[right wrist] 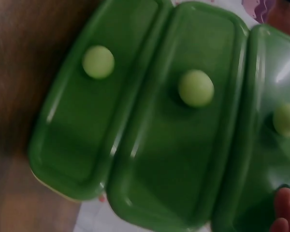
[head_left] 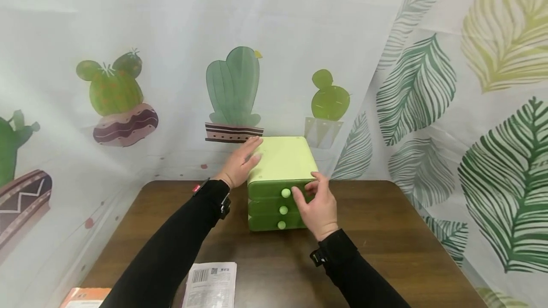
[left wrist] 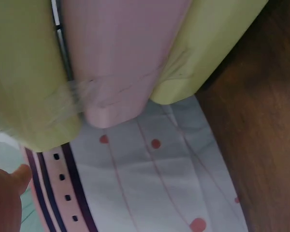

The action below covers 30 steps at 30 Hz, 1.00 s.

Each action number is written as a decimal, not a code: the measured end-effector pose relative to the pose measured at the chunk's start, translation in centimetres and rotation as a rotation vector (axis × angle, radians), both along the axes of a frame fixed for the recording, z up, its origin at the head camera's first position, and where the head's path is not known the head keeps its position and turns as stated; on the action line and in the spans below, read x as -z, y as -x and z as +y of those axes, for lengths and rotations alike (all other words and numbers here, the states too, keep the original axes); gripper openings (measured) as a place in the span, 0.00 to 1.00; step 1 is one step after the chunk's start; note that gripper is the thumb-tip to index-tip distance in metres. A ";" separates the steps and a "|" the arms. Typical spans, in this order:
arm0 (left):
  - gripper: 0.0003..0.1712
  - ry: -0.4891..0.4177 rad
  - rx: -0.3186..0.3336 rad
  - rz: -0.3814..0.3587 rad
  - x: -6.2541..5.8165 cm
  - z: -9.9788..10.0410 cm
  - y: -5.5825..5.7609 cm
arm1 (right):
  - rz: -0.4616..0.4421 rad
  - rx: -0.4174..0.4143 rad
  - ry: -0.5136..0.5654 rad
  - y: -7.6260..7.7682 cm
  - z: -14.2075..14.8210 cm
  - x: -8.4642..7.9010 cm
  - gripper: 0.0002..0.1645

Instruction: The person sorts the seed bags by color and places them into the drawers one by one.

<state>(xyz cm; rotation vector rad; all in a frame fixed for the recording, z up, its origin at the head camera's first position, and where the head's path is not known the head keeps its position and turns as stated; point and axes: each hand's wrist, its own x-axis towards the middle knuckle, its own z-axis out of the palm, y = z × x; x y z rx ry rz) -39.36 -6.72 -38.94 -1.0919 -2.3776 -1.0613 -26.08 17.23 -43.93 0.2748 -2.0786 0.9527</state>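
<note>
One drawer box [head_left: 278, 170]: it's parked on the table [head_left: 257, 251], cactus curtain [head_left: 233, 89] behind
Left hand [head_left: 241, 163]: set at box's left top edge, thumb spread from fingers
Right hand [head_left: 318, 207]: held at box's front right, thumb spread off too

Left hand [left wrist: 5, 200], 2 yellow-green panels [left wrist: 26, 67], 1 pink panel [left wrist: 121, 48] between, patterned cloth [left wrist: 140, 179], brown tabletop [left wrist: 261, 125]

Three-tier box [head_left: 280, 163] observed: pale yellow-green top, dark-green drawers [right wrist: 176, 150] seen closed, round light-green knobs [right wrist: 195, 88]; placed upright on worktop [head_left: 376, 232].
</note>
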 end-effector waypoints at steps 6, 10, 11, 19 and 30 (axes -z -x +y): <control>0.31 0.033 0.023 -0.064 1.3 -0.5 0.2 | -0.085 -0.020 -0.044 0.0 -1.6 1.2 0.34; 0.27 0.002 0.035 -0.055 2.0 -0.4 0.5 | -0.089 -0.049 -0.064 0.5 -2.8 1.9 0.29; 0.26 -0.016 0.042 -0.053 2.2 -0.4 0.5 | -0.090 -0.052 -0.071 0.7 -3.1 2.1 0.28; 0.25 -0.087 0.079 -0.051 3.0 0.3 1.1 | -0.030 0.017 -0.095 1.6 -4.4 3.3 0.14; 0.25 -0.136 0.108 -0.036 3.7 0.2 1.3 | -0.046 -0.008 -0.093 1.6 -4.3 2.6 0.11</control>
